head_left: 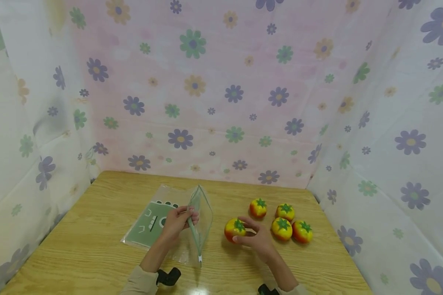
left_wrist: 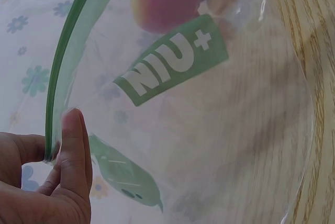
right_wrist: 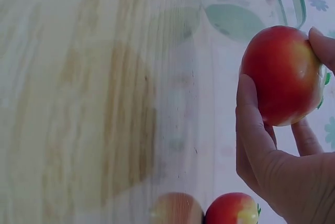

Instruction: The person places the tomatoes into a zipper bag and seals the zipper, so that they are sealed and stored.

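Observation:
My left hand (head_left: 178, 223) pinches the green zip edge of a clear plastic zip bag (head_left: 204, 219), whose mouth gapes toward the right. The left wrist view shows green printing with "NIU+" on the bag (left_wrist: 172, 62) and thumb and fingers at its zip rim. In my right hand (head_left: 257, 241) is a red and yellow toy tomato (head_left: 234, 230) with a green leafy top, held above the table just right of the bag's mouth. Seen from the right wrist, thumb and fingers curl round the tomato (right_wrist: 282, 75).
Several more tomatoes (head_left: 282, 229) stand grouped on the wooden table (head_left: 110, 213) right of my right hand. Beneath and left of the bag lies a green packet with a cartoon face (head_left: 145, 229). Flowered cloth (head_left: 214, 102) hangs behind the table and along both sides.

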Demonstrator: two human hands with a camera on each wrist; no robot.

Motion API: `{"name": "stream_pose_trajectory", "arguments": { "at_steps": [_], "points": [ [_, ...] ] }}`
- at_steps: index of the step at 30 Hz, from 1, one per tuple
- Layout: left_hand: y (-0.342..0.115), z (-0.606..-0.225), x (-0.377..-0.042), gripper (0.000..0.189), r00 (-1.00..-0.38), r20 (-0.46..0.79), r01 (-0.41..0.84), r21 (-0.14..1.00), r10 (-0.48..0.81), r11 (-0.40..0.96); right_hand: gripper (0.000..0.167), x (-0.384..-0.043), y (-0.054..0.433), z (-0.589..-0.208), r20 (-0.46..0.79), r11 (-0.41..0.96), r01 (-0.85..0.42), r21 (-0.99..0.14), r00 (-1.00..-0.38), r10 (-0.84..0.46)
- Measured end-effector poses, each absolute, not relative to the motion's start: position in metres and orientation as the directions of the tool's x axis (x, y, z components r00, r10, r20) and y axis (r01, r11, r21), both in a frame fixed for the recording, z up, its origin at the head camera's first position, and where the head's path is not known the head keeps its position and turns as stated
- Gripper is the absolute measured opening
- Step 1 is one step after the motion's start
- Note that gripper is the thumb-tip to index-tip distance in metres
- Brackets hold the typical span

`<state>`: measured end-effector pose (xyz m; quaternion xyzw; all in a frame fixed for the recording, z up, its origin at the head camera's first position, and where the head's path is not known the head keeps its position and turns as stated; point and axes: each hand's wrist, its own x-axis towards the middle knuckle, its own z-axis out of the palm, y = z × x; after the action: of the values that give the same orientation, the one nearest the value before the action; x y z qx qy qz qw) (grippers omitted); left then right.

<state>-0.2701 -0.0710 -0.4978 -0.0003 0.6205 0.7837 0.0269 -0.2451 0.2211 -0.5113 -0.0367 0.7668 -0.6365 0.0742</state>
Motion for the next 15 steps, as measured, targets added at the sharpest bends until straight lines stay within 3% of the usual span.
{"name": "stream_pose_trajectory", "arguments": {
  "at_steps": [15],
  "points": [
    [-0.074,-0.499,-0.270,0.030,-0.997,-0.030,-0.043,0.977,0.064,-0.209,0.076,-0.236,0.212,-0.501,-0.107,-0.035,0.130,-0.991,-0.918,-0.381]
  ]
}}
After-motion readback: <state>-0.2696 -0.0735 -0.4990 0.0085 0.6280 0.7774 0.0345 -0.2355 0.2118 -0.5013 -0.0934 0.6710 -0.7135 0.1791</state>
